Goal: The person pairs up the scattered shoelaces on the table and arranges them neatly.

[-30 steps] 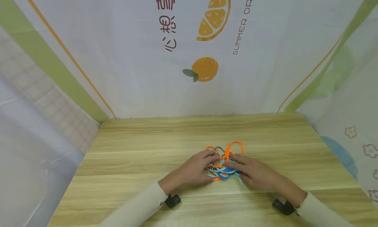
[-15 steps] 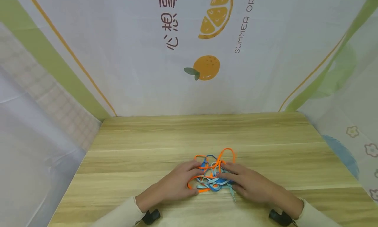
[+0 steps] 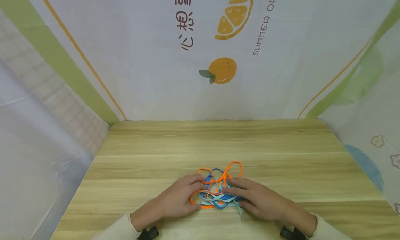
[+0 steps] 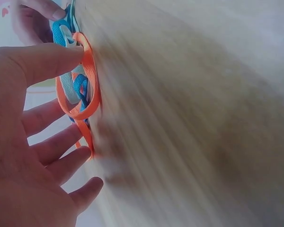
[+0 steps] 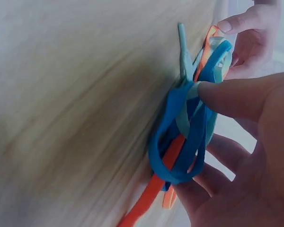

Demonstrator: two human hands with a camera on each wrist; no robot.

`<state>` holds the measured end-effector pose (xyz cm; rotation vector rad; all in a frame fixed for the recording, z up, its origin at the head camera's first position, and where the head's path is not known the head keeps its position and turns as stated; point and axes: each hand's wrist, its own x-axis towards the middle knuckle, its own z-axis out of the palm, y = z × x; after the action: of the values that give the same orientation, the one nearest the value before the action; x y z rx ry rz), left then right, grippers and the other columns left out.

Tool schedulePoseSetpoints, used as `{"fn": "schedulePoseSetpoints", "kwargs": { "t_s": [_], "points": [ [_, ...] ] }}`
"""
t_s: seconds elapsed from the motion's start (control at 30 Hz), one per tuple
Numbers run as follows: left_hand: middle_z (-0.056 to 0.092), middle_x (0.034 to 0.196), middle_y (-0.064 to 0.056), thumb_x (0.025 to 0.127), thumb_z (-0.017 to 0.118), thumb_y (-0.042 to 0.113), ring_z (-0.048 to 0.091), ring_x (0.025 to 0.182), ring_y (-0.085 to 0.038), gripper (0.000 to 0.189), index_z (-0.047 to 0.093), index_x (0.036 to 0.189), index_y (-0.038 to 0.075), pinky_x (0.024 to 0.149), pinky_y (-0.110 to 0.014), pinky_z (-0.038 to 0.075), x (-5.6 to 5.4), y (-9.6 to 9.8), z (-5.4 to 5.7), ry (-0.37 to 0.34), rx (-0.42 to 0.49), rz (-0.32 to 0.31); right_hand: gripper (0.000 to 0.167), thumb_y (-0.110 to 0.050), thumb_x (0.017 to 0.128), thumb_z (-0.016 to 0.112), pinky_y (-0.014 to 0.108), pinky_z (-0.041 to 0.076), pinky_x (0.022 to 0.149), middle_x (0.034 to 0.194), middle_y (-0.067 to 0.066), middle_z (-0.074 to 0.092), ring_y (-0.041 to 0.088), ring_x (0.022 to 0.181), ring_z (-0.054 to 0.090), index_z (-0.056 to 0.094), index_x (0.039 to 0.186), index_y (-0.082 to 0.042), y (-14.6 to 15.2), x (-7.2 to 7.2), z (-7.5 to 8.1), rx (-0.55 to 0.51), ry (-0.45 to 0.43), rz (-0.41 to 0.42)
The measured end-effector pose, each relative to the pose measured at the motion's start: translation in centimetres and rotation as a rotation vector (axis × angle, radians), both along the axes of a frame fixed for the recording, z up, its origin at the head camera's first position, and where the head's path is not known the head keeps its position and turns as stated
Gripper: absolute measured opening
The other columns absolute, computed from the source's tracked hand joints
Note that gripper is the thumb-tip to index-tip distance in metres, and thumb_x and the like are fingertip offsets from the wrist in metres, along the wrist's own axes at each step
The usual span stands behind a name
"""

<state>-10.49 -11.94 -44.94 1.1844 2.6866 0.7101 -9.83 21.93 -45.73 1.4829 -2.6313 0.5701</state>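
A tangle of flat shoelaces [image 3: 214, 197] in orange, blue and pale blue lies on the table between my hands. My left hand [image 3: 178, 198] touches its left side, fingers spread and lightly bent. On the other side rests my right hand [image 3: 262, 200], its fingers lying over the edge of the heap. An orange lace [image 3: 236, 162] loops out at the far side. In the left wrist view, the thumb is against an orange loop [image 4: 95, 87], with the fingers apart. The right wrist view has a blue loop [image 5: 155, 153] between thumb and fingers, not gripped tightly.
The wooden table [image 3: 150, 143] extends around the laces to a printed cloth [image 3: 150, 77] hanging behind it. More cloth hangs at both sides. A black wrist camera [image 3: 149, 233] sits under the left wrist, another [image 3: 290, 233] under the right.
The laces and both hands have shifted left and nearer to me in the head view. The left hand has moved farther from the right, and the tangle is spread a little wider.
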Motion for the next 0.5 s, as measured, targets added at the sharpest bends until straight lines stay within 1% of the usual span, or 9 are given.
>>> {"fn": "schedulePoseSetpoints", "kwargs": {
  "t_s": [0.13, 0.23, 0.3, 0.37, 0.43, 0.5],
  "points": [
    [0.061, 0.152, -0.007, 0.091, 0.086, 0.020, 0.055, 0.144, -0.031, 0.044, 0.075, 0.132, 0.009, 0.118, -0.055, 0.044, 0.3, -0.6, 0.1, 0.021, -0.004, -0.002, 0.065, -0.008, 0.100, 0.080, 0.052, 0.056, 0.107, 0.165, 0.009, 0.054, 0.031, 0.144, 0.058, 0.059, 0.160, -0.022, -0.1, 0.1, 0.5, -0.021, -0.055, -0.015],
    [0.061, 0.154, -0.007, 0.091, 0.087, 0.020, 0.055, 0.145, -0.031, 0.047, 0.074, 0.135, 0.009, 0.118, -0.055, 0.045, 0.7, -0.9, 0.2, 0.021, -0.014, 0.006, 0.063, -0.005, 0.097, 0.082, 0.051, 0.057, 0.105, 0.160, 0.007, 0.058, 0.029, 0.141, 0.061, 0.064, 0.155, -0.020, 0.2, -0.1, 0.9, -0.065, -0.091, -0.035],
    [0.060, 0.154, -0.006, 0.091, 0.088, 0.021, 0.056, 0.143, -0.030, 0.048, 0.074, 0.135, 0.009, 0.117, -0.055, 0.045, 0.9, -1.1, 0.2, 0.023, -0.014, 0.007, 0.058, -0.002, 0.094, 0.084, 0.050, 0.059, 0.102, 0.152, 0.004, 0.064, 0.026, 0.135, 0.065, 0.069, 0.147, -0.019, 0.7, -0.4, 1.2, -0.099, -0.091, -0.052],
    [0.061, 0.153, -0.006, 0.091, 0.089, 0.022, 0.058, 0.141, -0.029, 0.047, 0.075, 0.134, 0.009, 0.117, -0.054, 0.046, 1.0, -1.2, 0.3, 0.027, -0.008, 0.005, 0.050, 0.000, 0.090, 0.086, 0.047, 0.060, 0.098, 0.140, -0.001, 0.070, 0.021, 0.126, 0.068, 0.075, 0.135, -0.018, 1.2, -0.6, 1.2, -0.127, -0.085, -0.062],
    [0.061, 0.152, -0.005, 0.090, 0.089, 0.021, 0.059, 0.139, -0.028, 0.045, 0.075, 0.132, 0.009, 0.116, -0.054, 0.046, 1.0, -1.3, 0.2, 0.036, 0.000, -0.001, 0.044, 0.001, 0.086, 0.088, 0.044, 0.061, 0.093, 0.128, -0.007, 0.073, 0.016, 0.117, 0.070, 0.078, 0.124, -0.019, 1.6, -0.9, 1.2, -0.135, -0.080, -0.081],
    [0.061, 0.152, -0.005, 0.091, 0.088, 0.021, 0.059, 0.139, -0.028, 0.045, 0.075, 0.132, 0.009, 0.116, -0.054, 0.046, 1.0, -1.4, 0.3, 0.047, 0.007, -0.002, 0.039, -0.001, 0.085, 0.089, 0.041, 0.060, 0.090, 0.120, -0.013, 0.072, 0.012, 0.110, 0.069, 0.079, 0.117, -0.021, 2.0, -1.0, 1.1, -0.121, -0.091, -0.104]
  ]
}}
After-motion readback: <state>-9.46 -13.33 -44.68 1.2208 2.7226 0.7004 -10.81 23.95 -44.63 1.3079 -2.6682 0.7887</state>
